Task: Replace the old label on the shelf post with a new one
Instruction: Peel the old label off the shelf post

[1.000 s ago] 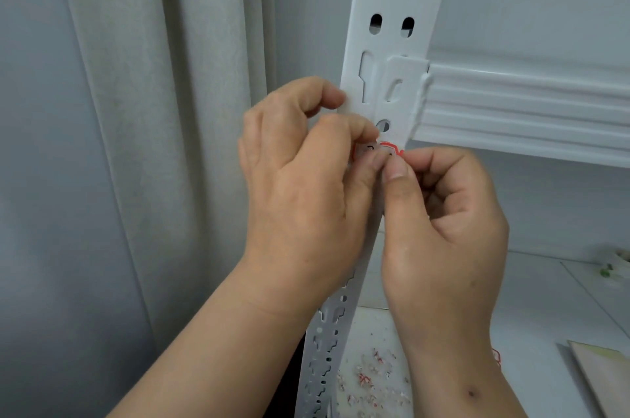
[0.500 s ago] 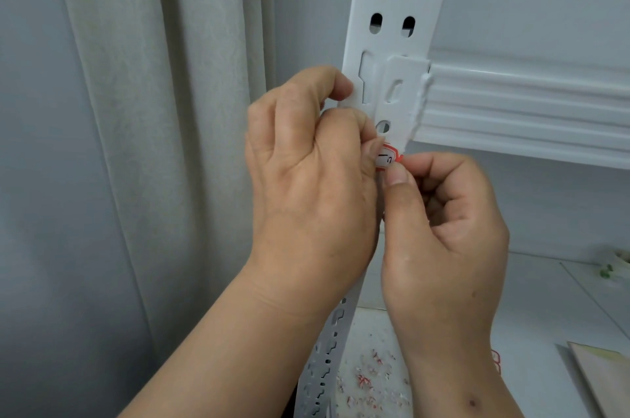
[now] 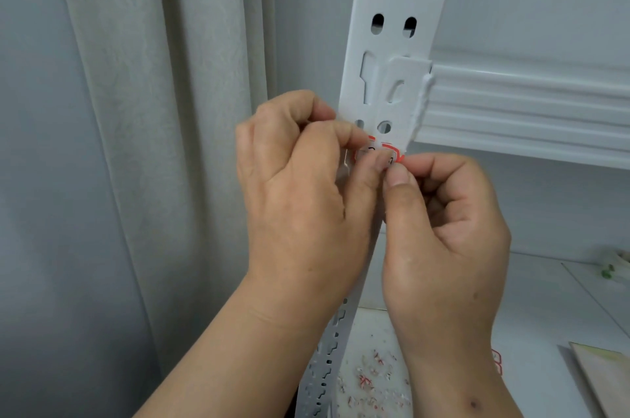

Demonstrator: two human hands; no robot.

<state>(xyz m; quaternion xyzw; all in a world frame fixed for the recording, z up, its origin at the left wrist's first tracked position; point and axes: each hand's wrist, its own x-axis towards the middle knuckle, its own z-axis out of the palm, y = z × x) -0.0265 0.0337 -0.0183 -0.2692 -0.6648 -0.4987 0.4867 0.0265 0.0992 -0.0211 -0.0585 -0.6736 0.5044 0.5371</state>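
Left hand (image 3: 300,185) and right hand (image 3: 439,223) meet, fingertips pinching a small red-bordered label (image 3: 381,152) against the white slotted shelf post (image 3: 392,52), just below the shelf beam (image 3: 525,110). Beneath them, torn red-and-white label scraps (image 3: 371,380) litter the lower shelf (image 3: 531,301). A curtain (image 3: 153,110) hangs left.

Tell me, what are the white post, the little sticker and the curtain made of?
The post looks like metal painted glossy white: thin, flat, with clean punched slots. The sticker seems to be paper, white with a red border, though the fingers of both hands hide most of it, so this is a guess. The curtain is cloth, pale and matte, hanging in soft folds.
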